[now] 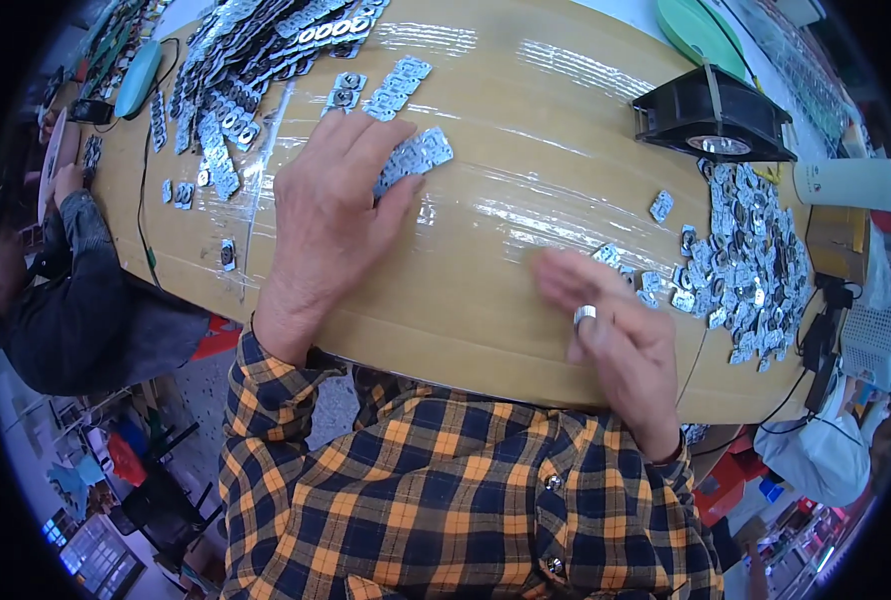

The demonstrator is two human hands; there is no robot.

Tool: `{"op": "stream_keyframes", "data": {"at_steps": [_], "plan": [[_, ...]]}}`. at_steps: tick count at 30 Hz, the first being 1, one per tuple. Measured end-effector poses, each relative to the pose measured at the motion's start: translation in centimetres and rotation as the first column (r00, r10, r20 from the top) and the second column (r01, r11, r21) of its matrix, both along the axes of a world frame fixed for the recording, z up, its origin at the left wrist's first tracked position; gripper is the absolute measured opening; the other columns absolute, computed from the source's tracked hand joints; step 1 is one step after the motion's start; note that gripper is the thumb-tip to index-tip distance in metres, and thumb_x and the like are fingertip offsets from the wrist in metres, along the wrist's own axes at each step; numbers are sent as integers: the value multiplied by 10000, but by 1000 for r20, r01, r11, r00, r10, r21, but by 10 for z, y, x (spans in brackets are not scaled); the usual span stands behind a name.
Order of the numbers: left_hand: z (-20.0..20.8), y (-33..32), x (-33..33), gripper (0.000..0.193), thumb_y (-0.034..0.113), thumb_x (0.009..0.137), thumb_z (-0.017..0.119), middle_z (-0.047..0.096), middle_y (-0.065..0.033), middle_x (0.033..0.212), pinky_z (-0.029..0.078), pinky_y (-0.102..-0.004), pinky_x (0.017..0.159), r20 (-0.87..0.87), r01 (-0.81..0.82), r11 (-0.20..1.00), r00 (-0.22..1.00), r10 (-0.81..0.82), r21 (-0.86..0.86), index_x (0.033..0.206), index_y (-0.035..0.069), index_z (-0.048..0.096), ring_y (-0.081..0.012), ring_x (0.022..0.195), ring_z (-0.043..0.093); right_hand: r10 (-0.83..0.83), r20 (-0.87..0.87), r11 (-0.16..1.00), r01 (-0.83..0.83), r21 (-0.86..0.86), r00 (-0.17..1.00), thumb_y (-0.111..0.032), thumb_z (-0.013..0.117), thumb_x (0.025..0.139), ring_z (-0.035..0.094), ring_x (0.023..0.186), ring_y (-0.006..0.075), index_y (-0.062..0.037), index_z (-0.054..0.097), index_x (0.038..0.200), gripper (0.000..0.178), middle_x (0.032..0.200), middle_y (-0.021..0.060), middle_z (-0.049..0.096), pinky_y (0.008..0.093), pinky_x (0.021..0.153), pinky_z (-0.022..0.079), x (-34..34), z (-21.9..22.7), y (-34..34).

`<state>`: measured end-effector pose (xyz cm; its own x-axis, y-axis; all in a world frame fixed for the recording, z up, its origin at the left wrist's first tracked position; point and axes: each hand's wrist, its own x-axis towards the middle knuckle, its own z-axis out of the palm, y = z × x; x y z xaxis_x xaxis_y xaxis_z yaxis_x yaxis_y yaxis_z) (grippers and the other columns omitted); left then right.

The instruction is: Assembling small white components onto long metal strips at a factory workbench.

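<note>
Pinched between the thumb and fingers of my left hand (331,190) is a short strip of small silvery plates (421,155), low over the table. Just beyond that hand lie another strip (398,88) and a short piece with dark round centres (347,91). My right hand (626,335), with a ring on one finger, hovers above the table's near side. Its fingers are loosely bent and apart, slightly blurred, with nothing visible in them. Past its fingertips rest a few loose single plates (650,281).
Strips are heaped high (256,45) at the far left. A wide pile of single plates (751,260) spreads on the right, near a black fan (716,115) and a pale cup (848,185). At the left edge sits another person (96,290). A cable (146,220) crosses the table there.
</note>
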<state>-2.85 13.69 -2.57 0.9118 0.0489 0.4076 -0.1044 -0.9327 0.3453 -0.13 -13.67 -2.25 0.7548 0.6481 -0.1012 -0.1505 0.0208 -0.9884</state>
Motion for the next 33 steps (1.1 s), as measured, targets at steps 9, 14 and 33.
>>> {"op": "stream_keyframes", "data": {"at_steps": [9,14,33], "plan": [[13,-56,-29,289,12,752,730,618,-39,849,488,-236,568,-101,-8,552,985,-137,-834,1020,-12,623,-131,730,622,-326,125,937,338,-88,937,-144,475,992,605,731,165,27,575,837,251,839,139,635,298,673,491,-3,3,-23],[0,-87,-23,134,-9,849,680,662,-72,829,552,-222,504,-140,-179,-395,982,-127,-901,963,-8,611,-136,692,672,-21,326,985,76,-156,945,-139,483,981,616,598,153,60,602,853,264,760,134,648,254,563,477,-9,12,-21],[2,-102,-40,153,22,891,666,650,-96,845,620,-286,626,-83,-116,-244,987,-140,-963,996,-13,561,-161,793,673,-52,364,992,89,-85,930,-115,510,939,610,583,184,94,610,802,268,702,137,629,280,544,470,-2,7,-31]]}}
